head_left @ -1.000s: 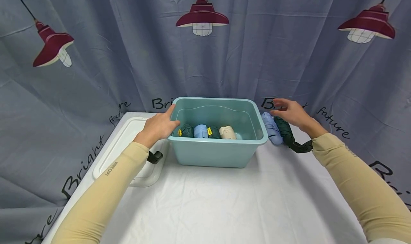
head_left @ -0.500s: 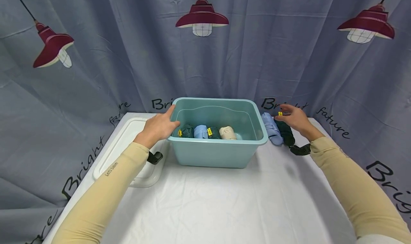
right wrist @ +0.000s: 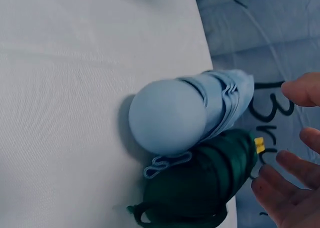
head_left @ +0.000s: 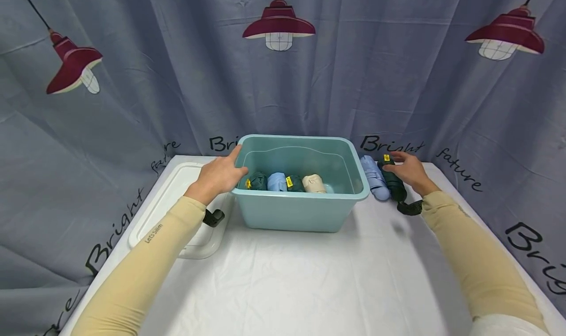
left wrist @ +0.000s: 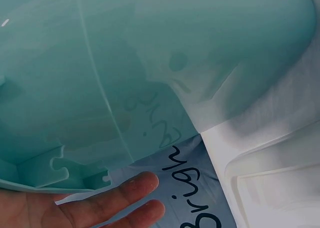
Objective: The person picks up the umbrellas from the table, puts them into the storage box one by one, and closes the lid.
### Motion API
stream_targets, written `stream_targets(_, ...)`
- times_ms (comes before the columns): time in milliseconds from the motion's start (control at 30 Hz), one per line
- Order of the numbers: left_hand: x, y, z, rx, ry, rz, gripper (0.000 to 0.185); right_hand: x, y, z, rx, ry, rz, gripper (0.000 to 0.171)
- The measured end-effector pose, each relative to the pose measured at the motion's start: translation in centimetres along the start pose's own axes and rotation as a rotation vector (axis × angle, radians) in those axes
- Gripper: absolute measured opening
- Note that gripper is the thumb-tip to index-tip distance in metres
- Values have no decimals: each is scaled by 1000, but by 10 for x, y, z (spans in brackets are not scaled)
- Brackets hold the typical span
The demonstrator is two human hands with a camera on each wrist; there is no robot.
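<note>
A pale green plastic tub (head_left: 292, 214) stands on a white-covered table (head_left: 309, 287). Inside, along its near wall, sit four small rolled bundles: dark green (head_left: 258, 181), light blue (head_left: 277, 182), a second dark green (head_left: 295, 183) and cream (head_left: 314, 183). Just beyond the tub's right end lie two folded umbrellas side by side: a blue umbrella (head_left: 375, 178) nearer the tub, then a green umbrella (head_left: 395, 184) with a yellow tag (head_left: 386, 157) at its far end. A white lid (head_left: 177, 198) lies to the tub's left.

The left hand (head_left: 215, 176) rests on the tub's left rim, thumb over the edge, the visible fingers straight and apart. The right hand (head_left: 409, 171), right of the tub, is at the green umbrella's far end, thumb and fingers spread; contact cannot be told.

The step in hand seems to be reaching for the green umbrella. The next move probably calls for closing thumb and fingers around it, without dragging its blue neighbour.

Compared with half a second ago, the right hand is slightly lower and the yellow tag shows more fully; the left hand and the tub's contents look unchanged.
</note>
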State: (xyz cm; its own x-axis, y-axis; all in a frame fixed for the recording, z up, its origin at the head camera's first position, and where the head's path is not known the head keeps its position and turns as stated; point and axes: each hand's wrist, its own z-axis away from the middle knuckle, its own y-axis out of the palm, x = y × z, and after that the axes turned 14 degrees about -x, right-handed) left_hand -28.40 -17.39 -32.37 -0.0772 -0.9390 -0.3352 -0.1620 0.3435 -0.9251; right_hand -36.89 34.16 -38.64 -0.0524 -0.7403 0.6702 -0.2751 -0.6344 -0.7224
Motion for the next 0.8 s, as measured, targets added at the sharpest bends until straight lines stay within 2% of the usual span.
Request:
stream_targets(333,-2,-1,0,10,-2,-10,78,-20,11,-13,-14,58,41,74)
stream_targets(800,-1,1,0,-8,5,12,77,-29,23,-21,-8,129,122,74)
